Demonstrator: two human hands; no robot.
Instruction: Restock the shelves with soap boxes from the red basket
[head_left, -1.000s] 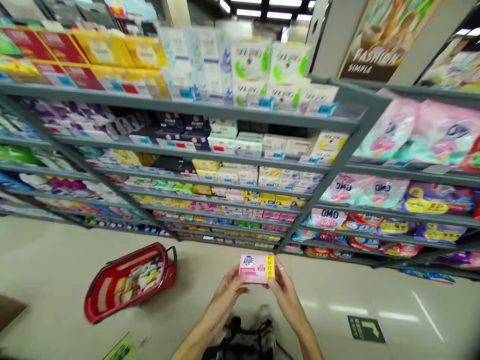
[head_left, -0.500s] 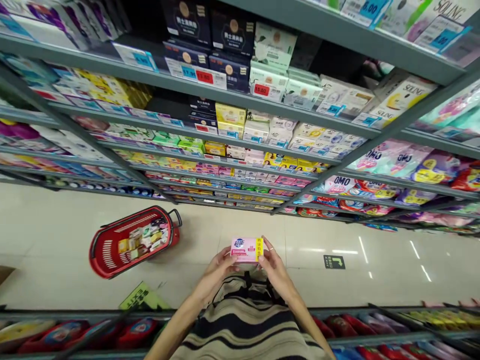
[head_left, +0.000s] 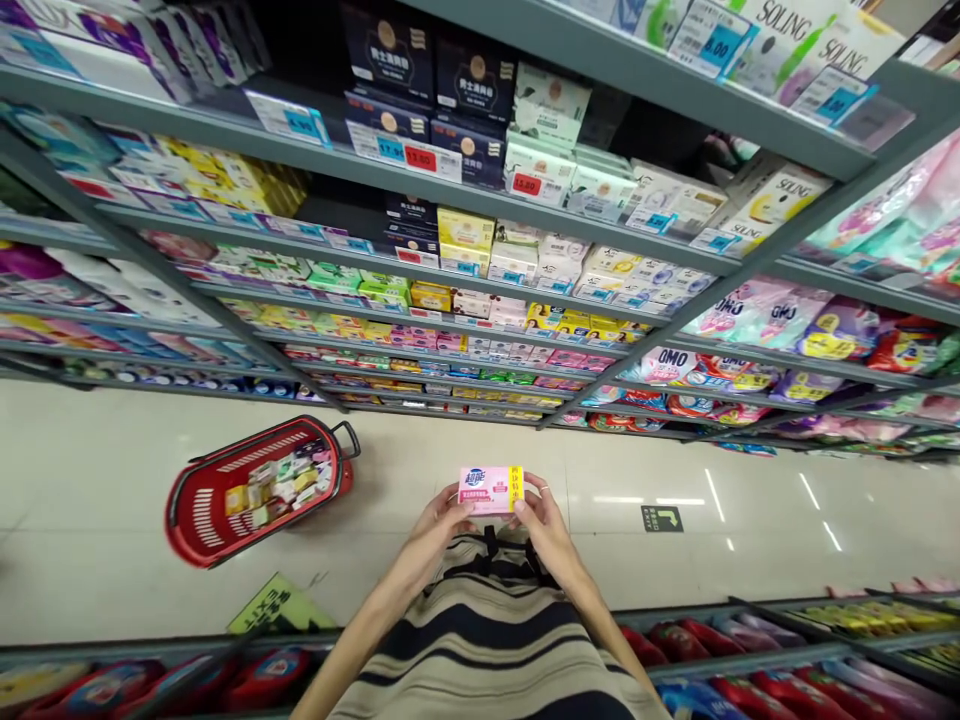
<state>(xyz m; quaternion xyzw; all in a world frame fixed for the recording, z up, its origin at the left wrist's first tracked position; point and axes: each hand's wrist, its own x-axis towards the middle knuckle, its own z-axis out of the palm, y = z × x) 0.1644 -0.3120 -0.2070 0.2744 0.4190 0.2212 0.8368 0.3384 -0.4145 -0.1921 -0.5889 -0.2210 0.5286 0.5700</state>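
A pink and white soap box (head_left: pixel 487 492) with a yellow strip down its right side is held level in front of my waist. My left hand (head_left: pixel 439 522) grips its left end, thumb along the lower front edge. At the other end my right hand (head_left: pixel 541 518) closes on the yellow strip, with a ring on one finger. The fingers behind the box are partly hidden. On the floor to the left stands a red shopping basket (head_left: pixel 191 500) with several small packages (head_left: pixel 281 480) inside, its black handle at the right end.
Tall shelves (head_left: pixel 420 165) of boxed soaps run across the front, with bagged detergent (head_left: pixel 780 318) to the right. Behind me a low shelf (head_left: pixel 720 665) holds red bottles and bags. Exit signs lie on the floor, a green one (head_left: pixel 279 605) and a dark one (head_left: pixel 662 518).
The camera view has shifted slightly. Both hands still hold the soap box, which appears a little higher and tilted a bit differently. The basket has not visibly moved along the floor.
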